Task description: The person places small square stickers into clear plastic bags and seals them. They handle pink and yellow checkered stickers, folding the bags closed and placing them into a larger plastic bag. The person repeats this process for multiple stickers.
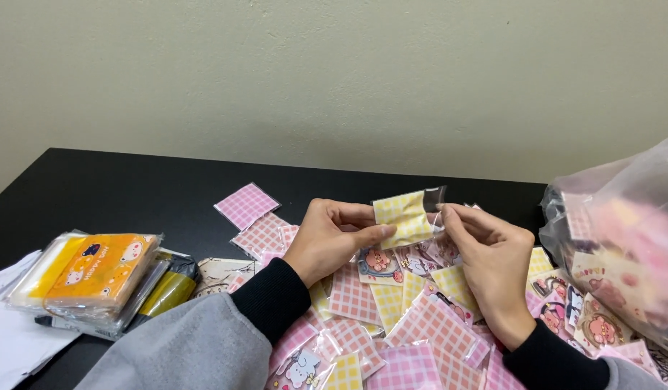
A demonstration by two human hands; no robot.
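A small yellow checked packet (402,217) in clear film is held up above the black table (117,191). My left hand (330,242) pinches its left side between thumb and fingers. My right hand (493,263) pinches its right edge near the clear flap. Under both hands lies a spread of several small checked packets (421,328) in pink, peach and yellow, some with cartoon animal prints.
A stack of orange and yellow packs in clear wrap (88,278) lies at the left, beside white paper (12,339). A large clear plastic bag (623,245) full of more small packets stands at the right. A beige wall rises behind the table.
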